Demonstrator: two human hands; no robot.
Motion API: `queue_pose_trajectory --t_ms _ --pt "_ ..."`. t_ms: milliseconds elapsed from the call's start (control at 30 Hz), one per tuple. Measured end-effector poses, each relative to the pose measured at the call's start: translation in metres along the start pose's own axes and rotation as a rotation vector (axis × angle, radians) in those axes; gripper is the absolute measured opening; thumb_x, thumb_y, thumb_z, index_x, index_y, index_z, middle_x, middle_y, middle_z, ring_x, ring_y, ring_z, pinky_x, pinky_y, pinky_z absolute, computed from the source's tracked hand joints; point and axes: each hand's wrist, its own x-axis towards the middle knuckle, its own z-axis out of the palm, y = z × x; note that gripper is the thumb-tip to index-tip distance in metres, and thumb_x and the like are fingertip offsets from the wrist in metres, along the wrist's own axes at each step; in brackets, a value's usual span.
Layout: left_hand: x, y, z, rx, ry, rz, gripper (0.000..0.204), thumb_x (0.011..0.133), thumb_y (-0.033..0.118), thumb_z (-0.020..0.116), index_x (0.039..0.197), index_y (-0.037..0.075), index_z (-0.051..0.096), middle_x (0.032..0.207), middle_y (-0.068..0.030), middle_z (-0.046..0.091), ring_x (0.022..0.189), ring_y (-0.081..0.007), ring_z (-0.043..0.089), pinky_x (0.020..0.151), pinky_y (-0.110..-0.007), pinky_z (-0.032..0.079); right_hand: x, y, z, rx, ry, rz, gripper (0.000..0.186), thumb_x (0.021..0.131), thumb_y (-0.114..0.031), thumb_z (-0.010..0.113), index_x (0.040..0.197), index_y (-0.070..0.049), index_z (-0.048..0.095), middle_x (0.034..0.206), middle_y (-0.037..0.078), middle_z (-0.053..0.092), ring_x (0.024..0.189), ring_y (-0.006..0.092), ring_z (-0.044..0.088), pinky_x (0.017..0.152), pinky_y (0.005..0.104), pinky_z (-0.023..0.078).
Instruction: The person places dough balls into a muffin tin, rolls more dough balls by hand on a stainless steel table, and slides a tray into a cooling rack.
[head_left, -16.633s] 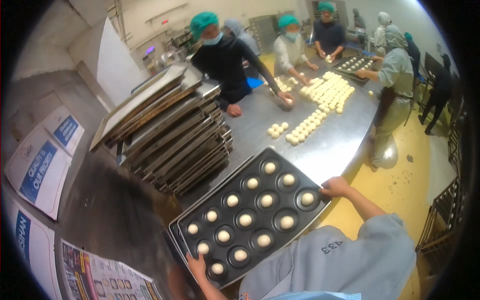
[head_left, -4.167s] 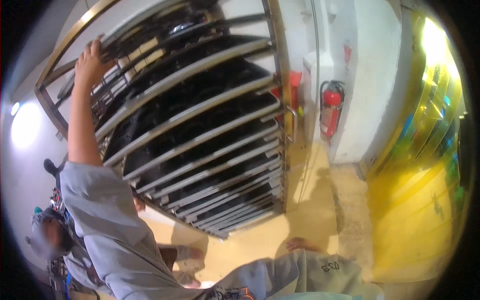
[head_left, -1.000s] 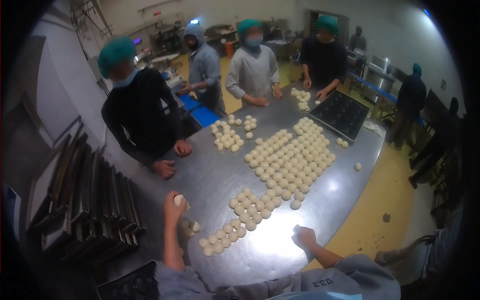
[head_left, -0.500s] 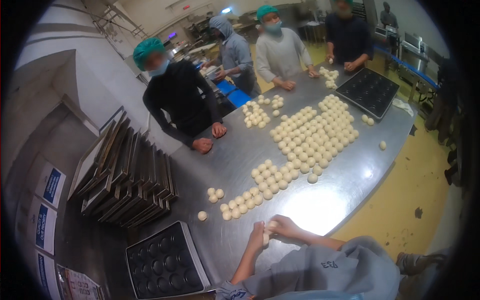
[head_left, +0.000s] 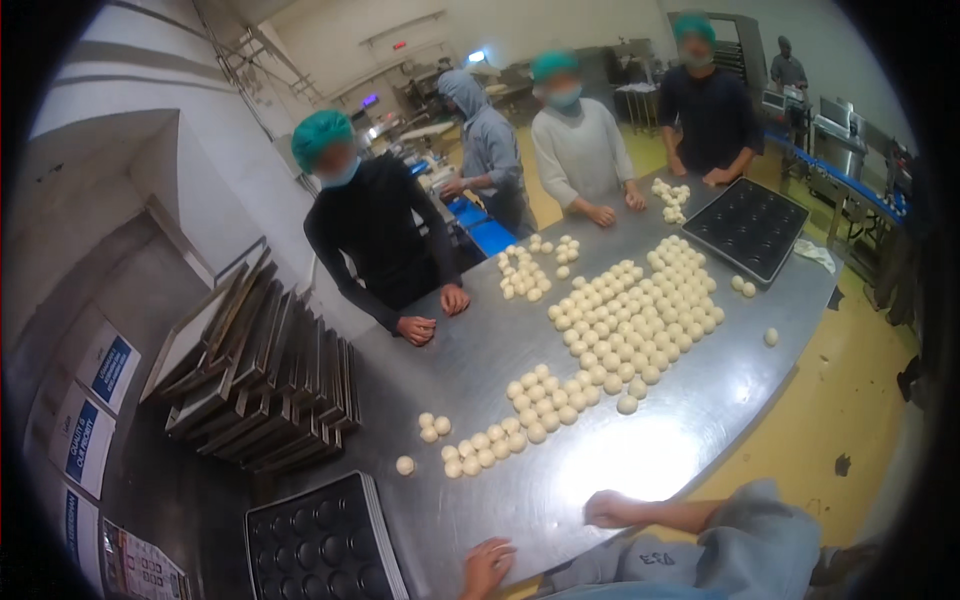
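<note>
My left hand (head_left: 488,566) is low on the steel table (head_left: 560,490), its fingers curled and the palm turned down. Farther right, near the table's edge, my right hand (head_left: 610,509) rests on the surface, closed with the fingers bent under. Whatever lies beneath either palm is hidden. Ahead of my hands is a short double row of pale dough balls (head_left: 486,451). It leads up to a large close-packed block of dough balls (head_left: 640,330). A lone dough ball (head_left: 405,465) and a three-ball cluster (head_left: 428,428) sit to the left.
A black moulded baking tray (head_left: 320,540) lies at lower left, below leaning metal trays (head_left: 260,370). Another black tray (head_left: 745,230) and a white cloth (head_left: 815,254) are at the far right. Several co-workers stand across the table; one in black (head_left: 375,235) rests both hands on it.
My hands, together on pale dough pieces before, have moved apart and down to the table; the dough is out of sight. The view has shifted slightly. The far co-worker in dark clothes has lowered a hand.
</note>
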Motion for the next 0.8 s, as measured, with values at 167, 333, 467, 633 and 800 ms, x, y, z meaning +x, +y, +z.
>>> queue_pose_trajectory --t_ms 167,333,467,633,800 --pt "0.074 -0.015 0.006 0.115 0.345 -0.178 0.020 0.072 0.021 0.080 0.089 0.011 0.076 0.096 -0.0120 0.073 0.096 -0.0313 0.068 0.087 -0.043 0.052 0.088 0.002 -0.034 -0.413 0.203 0.321 0.019 0.076 -0.034 0.074 0.078 -0.016 0.067 0.088 0.005 0.062 0.093 0.0321 0.059 0.080 0.0467 0.044" --pt "0.021 0.006 0.036 -0.071 0.059 0.035 0.021 0.077 0.025 0.079 0.092 0.011 0.077 0.094 -0.0122 0.073 0.094 -0.0320 0.068 0.090 -0.042 0.052 0.035 -0.010 -0.009 -0.097 -0.051 0.309 0.022 0.081 -0.033 0.070 0.081 -0.011 0.069 0.086 0.012 0.067 0.089 0.0331 0.062 0.080 0.0492 0.047" --pt "0.031 -0.012 -0.017 0.162 0.033 -0.178 0.020 0.078 0.024 0.079 0.092 0.010 0.077 0.097 -0.0134 0.074 0.099 -0.0325 0.069 0.091 -0.043 0.052 0.017 0.021 -0.088 -0.532 -0.054 0.504 0.022 0.082 -0.030 0.070 0.076 -0.010 0.065 0.087 0.010 0.064 0.090 0.0331 0.061 0.078 0.0466 0.046" --pt "0.101 0.016 0.063 -0.147 0.146 -0.212 0.020 0.075 0.020 0.082 0.091 0.009 0.077 0.099 -0.0144 0.075 0.102 -0.0324 0.069 0.092 -0.043 0.052 0.046 0.006 -0.028 -0.147 0.213 0.390 0.021 0.076 -0.030 0.073 0.079 -0.011 0.066 0.087 0.010 0.064 0.090 0.0311 0.061 0.077 0.0454 0.046" --pt "0.042 -0.010 0.008 -0.088 -0.059 -0.063 0.021 0.074 0.017 0.083 0.092 0.009 0.077 0.098 -0.0144 0.075 0.100 -0.0327 0.070 0.093 -0.042 0.052 -0.031 0.026 -0.069 -0.420 -0.114 0.377 0.023 0.080 -0.041 0.069 0.081 -0.018 0.070 0.094 0.005 0.067 0.091 0.0295 0.063 0.078 0.0446 0.049"
